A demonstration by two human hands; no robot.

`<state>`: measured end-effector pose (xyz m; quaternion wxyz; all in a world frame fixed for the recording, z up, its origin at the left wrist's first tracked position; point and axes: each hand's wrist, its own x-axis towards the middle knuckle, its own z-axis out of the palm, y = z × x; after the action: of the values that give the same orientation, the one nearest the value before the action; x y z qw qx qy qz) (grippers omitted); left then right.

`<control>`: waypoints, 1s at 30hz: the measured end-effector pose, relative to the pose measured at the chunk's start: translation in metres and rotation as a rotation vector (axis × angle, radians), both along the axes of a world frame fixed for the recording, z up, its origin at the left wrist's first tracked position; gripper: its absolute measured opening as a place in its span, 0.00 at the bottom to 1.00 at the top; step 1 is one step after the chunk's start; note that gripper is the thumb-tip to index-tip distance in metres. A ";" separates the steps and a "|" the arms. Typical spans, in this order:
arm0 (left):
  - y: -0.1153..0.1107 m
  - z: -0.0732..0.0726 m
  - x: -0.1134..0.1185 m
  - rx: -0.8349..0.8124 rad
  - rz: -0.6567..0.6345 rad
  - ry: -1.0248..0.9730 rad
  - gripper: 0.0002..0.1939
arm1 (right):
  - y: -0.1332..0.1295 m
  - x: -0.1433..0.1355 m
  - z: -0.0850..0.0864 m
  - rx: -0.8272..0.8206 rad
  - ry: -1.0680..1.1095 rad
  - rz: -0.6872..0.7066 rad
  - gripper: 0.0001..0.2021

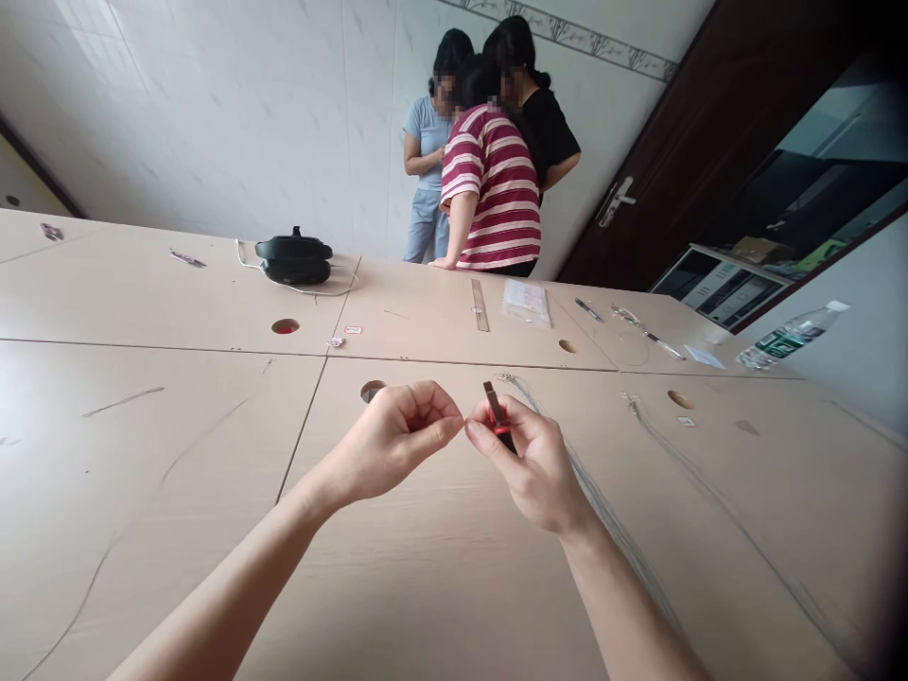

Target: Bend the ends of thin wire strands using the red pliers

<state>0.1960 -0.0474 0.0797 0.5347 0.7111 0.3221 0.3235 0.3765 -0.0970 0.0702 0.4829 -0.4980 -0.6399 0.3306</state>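
Observation:
Over the middle of the table my left hand (401, 440) is closed in a pinch, its thumb and forefinger pressed together. What it pinches, if anything, is too fine to make out. Its fingertips nearly meet those of my right hand (529, 463). That hand is wrapped round a small red-and-black tool (492, 402) with a flat brownish metal end pointing up and away from me; the rest of it is hidden in the fingers. Right beside my right forearm lies a bundle of thin grey wires (610, 515), running from beyond the hand toward me.
A second wire bundle (738, 511) lies farther right. Loose wires (99, 567) lie at left. Along the far side are a black case (294, 260), a ruler (480, 305), a clear plastic bag (526, 303), pens (588, 309) and a water bottle (791, 336). Three people stand beyond the table.

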 end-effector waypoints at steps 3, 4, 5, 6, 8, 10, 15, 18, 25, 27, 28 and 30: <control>0.000 0.000 0.001 0.001 0.010 0.003 0.10 | -0.001 0.000 0.000 0.002 -0.004 0.001 0.08; 0.000 0.001 0.001 -0.004 0.014 0.004 0.10 | -0.001 0.000 0.000 0.002 -0.007 0.001 0.09; 0.000 0.001 0.001 -0.010 0.021 0.006 0.10 | -0.001 0.001 0.000 0.005 -0.009 0.000 0.09; 0.000 0.002 0.001 -0.018 0.028 0.010 0.10 | 0.000 0.001 -0.001 0.007 -0.011 -0.002 0.09; 0.000 0.004 0.001 -0.039 0.045 0.018 0.08 | 0.000 0.001 -0.002 0.015 -0.017 -0.013 0.09; 0.000 0.005 0.000 -0.052 0.067 0.008 0.07 | 0.001 0.002 -0.003 0.018 -0.027 -0.032 0.09; 0.004 0.007 -0.005 -0.102 0.101 -0.186 0.09 | 0.002 0.005 -0.002 0.008 -0.034 -0.067 0.10; 0.010 0.014 -0.018 -0.207 0.067 -0.406 0.05 | 0.003 0.008 -0.001 0.016 -0.028 -0.082 0.10; 0.029 0.029 -0.068 -0.235 0.004 -0.354 0.12 | 0.004 0.015 0.001 0.050 -0.027 -0.147 0.11; 0.031 0.030 -0.078 -0.119 0.118 -0.061 0.11 | 0.004 0.015 0.001 0.048 -0.032 -0.159 0.11; 0.031 0.029 -0.080 -0.058 0.224 0.098 0.14 | 0.004 0.015 0.001 0.047 -0.036 -0.160 0.11; 0.031 0.029 -0.083 0.043 0.476 0.314 0.22 | 0.004 0.015 0.001 0.046 -0.041 -0.156 0.11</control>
<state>0.1133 -0.0168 0.1083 0.3720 0.6680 0.5521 0.3326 0.3915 -0.0931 0.0712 0.5054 -0.5417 -0.6164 0.2669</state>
